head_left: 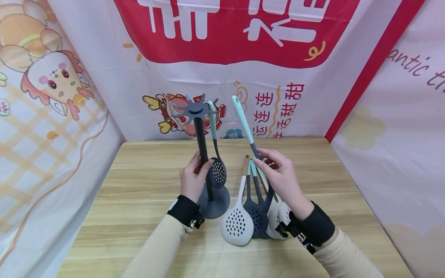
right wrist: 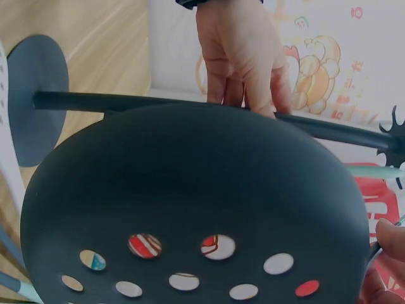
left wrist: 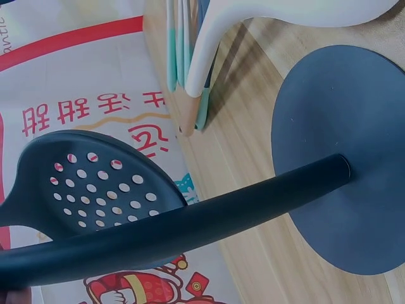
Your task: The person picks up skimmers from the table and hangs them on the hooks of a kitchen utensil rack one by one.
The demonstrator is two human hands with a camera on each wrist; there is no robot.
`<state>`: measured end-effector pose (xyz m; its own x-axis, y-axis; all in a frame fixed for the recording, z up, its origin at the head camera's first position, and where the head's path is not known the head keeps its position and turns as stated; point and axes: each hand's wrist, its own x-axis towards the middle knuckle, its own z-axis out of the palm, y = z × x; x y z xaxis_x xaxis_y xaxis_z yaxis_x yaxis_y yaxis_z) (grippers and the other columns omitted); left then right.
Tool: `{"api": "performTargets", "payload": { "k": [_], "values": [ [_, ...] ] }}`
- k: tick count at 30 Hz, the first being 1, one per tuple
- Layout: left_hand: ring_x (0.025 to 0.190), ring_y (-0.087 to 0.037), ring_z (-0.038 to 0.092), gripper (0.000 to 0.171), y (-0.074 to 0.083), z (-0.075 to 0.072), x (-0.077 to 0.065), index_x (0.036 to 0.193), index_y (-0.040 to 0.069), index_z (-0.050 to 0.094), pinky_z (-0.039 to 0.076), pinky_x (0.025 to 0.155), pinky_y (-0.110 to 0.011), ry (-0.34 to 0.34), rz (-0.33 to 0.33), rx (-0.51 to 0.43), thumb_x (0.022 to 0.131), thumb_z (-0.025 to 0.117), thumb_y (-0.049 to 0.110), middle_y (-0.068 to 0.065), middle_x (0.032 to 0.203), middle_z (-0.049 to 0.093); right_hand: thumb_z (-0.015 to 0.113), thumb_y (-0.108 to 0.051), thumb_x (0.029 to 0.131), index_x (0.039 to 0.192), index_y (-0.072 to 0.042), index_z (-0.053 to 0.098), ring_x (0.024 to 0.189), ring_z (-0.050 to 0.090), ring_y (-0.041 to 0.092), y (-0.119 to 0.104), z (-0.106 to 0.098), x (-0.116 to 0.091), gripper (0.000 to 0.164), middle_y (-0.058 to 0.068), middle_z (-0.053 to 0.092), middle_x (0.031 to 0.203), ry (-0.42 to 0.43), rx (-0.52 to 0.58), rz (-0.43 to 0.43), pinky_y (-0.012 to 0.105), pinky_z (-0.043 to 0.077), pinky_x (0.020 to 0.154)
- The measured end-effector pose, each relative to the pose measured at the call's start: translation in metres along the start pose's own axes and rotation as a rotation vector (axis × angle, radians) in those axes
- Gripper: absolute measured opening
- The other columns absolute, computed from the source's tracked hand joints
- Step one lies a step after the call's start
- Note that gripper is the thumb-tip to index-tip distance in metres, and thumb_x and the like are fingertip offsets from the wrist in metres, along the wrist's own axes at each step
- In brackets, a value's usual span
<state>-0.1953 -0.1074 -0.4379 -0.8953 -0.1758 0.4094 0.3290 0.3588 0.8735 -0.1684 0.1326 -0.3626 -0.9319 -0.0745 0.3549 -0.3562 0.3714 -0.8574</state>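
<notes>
Head view: the left hand [head_left: 194, 179] grips a dark grey plastic-looking utensil stand [head_left: 201, 139], thumb and fingers closed round its straight, round pole [head_left: 199, 129] part-way down. The right hand [head_left: 283, 173] pinches the slim shaft of a dark grey perforated utensil [head_left: 247, 133] just below its mint-green handle, which points upward, near the stand but apart from it. The right wrist view shows that utensil's broad, holed head [right wrist: 190, 183] filling the foreground. On the stand, a dark grey perforated spoon [head_left: 216, 181] with a mint-green handle hangs from the spoked, hooked top [head_left: 196, 109], its bowl just beside the pole. Below spreads the stand's flat, round, dark grey base [head_left: 214, 209]; whether it touches the table, I cannot tell. To its right, on the light wood-grain table [head_left: 146, 185], lie a white perforated skimmer [head_left: 237, 227] with a brown handle end, dark grey mint-handled utensils [head_left: 256, 226] and white utensils [head_left: 274, 217], these partly hidden by the gear on the right wrist. Beyond hangs a white cloth [head_left: 194, 75] printed with a red panel, cartoon figures and lettering
</notes>
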Motion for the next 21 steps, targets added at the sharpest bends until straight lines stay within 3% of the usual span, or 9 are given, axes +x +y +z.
{"api": "performTargets", "payload": {
  "k": [9,21],
  "values": [
    [0.093,-0.026,0.074,0.039,-0.0001,0.0009,0.0002,0.131,0.012,0.063,0.059,0.085,-0.036,0.003,0.018,0.008,0.095,0.066,0.027,-0.014,0.104,0.075,0.067,-0.008,0.094,0.120,-0.003,0.070,0.083,0.059,0.015,-0.0050,0.0044,-0.0038,0.026,0.013,0.069,0.100,-0.032,-0.011,-0.037,0.022,0.051,0.072],
    [0.097,-0.026,0.074,0.041,-0.0015,0.0013,0.0000,0.133,0.011,0.061,0.059,0.087,-0.035,0.010,0.017,0.014,0.095,0.065,0.027,-0.015,0.105,0.075,0.067,-0.007,0.094,0.119,-0.003,0.070,0.082,0.057,0.008,-0.0095,0.0074,-0.0069,0.026,0.012,0.070,0.099,-0.060,-0.020,-0.063,0.024,0.050,0.073]
  ]
}}
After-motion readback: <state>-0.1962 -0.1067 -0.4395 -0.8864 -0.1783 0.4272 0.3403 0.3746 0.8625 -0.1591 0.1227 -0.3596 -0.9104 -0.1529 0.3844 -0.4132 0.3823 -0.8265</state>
